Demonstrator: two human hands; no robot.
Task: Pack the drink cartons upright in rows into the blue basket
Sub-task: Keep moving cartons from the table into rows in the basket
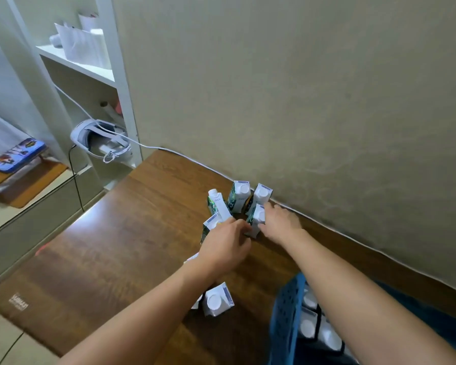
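Drink carton (257, 219) upright on the wooden table (132, 227), gripped at its top by the right hand (281, 222), fingers curled round it. Just left of that grip, left hand (225, 246) closed on another carton (209, 227); how firmly, cannot tell. Beyond both grips, three more cartons (238, 196) near the wall. Nearer than the grips, a loose carton (217, 300) under the left forearm, and the blue basket (286, 317) under the right forearm, with upright cartons inside.
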